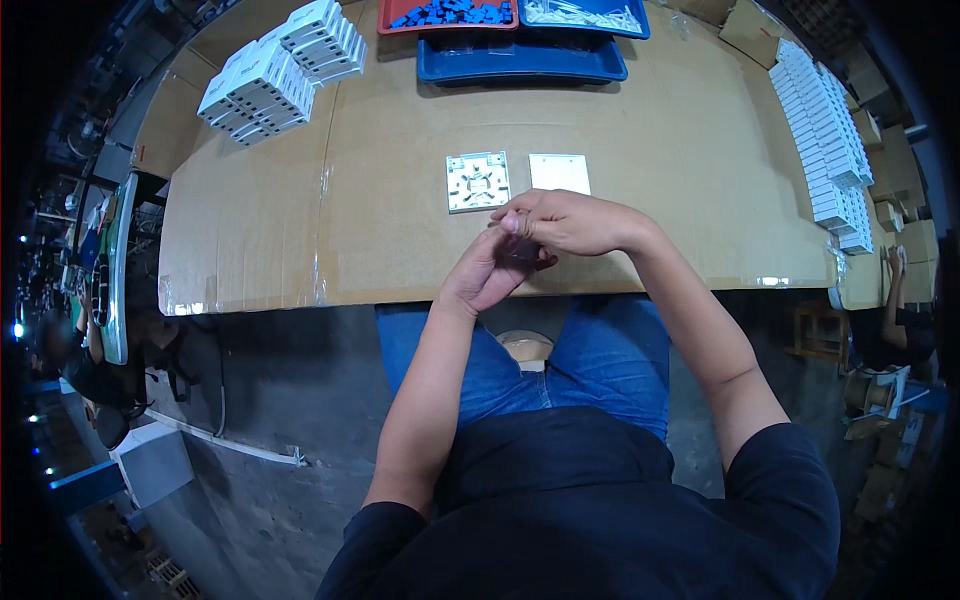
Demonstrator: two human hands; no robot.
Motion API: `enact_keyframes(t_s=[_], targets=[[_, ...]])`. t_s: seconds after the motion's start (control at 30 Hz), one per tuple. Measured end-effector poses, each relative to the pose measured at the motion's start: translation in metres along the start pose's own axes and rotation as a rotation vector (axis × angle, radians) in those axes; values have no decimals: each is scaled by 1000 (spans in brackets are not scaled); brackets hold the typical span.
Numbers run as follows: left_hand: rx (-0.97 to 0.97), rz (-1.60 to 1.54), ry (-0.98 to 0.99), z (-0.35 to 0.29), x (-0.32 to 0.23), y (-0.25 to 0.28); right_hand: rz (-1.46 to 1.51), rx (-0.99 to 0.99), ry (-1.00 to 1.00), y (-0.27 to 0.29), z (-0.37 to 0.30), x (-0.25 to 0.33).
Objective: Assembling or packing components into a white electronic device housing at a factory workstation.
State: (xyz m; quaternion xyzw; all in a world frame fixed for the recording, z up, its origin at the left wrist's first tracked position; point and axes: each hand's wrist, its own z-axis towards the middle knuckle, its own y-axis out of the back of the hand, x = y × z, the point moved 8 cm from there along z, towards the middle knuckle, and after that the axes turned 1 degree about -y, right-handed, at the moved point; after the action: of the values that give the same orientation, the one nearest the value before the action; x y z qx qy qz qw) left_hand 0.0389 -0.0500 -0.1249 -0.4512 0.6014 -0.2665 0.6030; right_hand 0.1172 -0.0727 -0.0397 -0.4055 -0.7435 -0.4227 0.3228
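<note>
My two hands meet over the near edge of the cardboard-covered table. My left hand point(487, 272) is turned palm up and cupped, its fingers loosely curled and partly hidden under the right. My right hand point(580, 222) bends in from the right above it, its fingers closed together against the left hand's thumb side. Whatever may lie between these fingers is hidden. Just beyond the hands lies a square white plastic box base point(478, 183), its moulded inside facing up. Beside it, a flat square white cover point(560, 173) is partly covered by my right hand.
White plastic boxes point(260, 90) are stacked at the far left. More white pieces point(822, 150) stand in rows along the right edge. At the back are a red tray point(448, 29) of blue parts, a blue tray point(640, 28) of white parts, and another blue tray point(520, 72).
</note>
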Motion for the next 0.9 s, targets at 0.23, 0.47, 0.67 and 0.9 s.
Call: enact_keyframes(t_s=[0.23, 0.47, 0.67, 0.9], targets=[[126, -125, 68, -1, 4, -10, 192, -33, 103, 9, -6, 4], [-31, 127, 56, -2, 9, 14, -61, -17, 287, 8, -12, 14], [65, -132, 96, 6, 6, -3, -48, -441, 307, 141, -8, -5], [81, -154, 97, 9, 6, -12, -533, -1104, -43, 364, -8, -81]])
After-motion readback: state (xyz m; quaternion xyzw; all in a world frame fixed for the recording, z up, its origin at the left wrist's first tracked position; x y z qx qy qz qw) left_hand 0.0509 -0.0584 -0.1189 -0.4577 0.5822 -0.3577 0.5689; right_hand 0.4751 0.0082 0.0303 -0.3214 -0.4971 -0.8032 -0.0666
